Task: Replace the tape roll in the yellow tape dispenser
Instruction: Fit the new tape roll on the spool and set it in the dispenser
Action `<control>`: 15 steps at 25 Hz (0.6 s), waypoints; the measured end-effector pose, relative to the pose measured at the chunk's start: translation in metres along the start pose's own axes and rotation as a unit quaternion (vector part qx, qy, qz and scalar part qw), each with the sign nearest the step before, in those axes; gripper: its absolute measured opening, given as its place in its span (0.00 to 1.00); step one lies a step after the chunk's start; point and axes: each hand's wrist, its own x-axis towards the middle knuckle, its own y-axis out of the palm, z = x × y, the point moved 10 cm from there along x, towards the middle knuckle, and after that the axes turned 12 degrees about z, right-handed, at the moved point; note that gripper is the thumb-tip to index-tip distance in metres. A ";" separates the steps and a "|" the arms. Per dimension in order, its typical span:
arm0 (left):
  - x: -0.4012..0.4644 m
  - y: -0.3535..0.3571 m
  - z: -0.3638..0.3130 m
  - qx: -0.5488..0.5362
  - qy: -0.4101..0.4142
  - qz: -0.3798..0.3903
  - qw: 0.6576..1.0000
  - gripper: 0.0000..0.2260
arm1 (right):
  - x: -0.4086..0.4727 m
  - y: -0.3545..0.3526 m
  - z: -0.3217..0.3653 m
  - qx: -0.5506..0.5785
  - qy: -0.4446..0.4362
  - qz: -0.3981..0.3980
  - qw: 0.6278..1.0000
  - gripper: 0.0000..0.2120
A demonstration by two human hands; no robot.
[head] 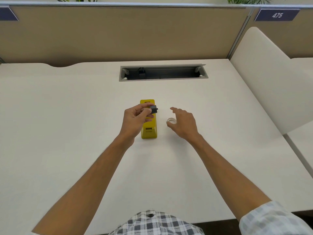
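The yellow tape dispenser point(149, 128) lies lengthwise on the white desk point(67, 116), near its middle. My left hand point(135, 118) hovers over the dispenser's left side, its fingertips pinching a small dark grey spool core point(154, 109) just above the dispenser. A clear tape roll point(171, 120) lies flat on the desk to the right of the dispenser. My right hand point(183, 123) is over that roll with fingers spread, thumb close to its near rim; I cannot tell whether it touches the roll.
A grey cable tray opening point(163, 72) is cut into the desk behind the dispenser. A tan partition wall point(118, 34) stands along the back. A cream side panel point(264, 77) borders the desk on the right.
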 end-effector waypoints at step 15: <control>-0.008 0.008 -0.007 0.023 0.031 0.063 0.997 0.11 | -0.032 -0.034 0.052 0.495 -0.098 0.055 0.862 0.12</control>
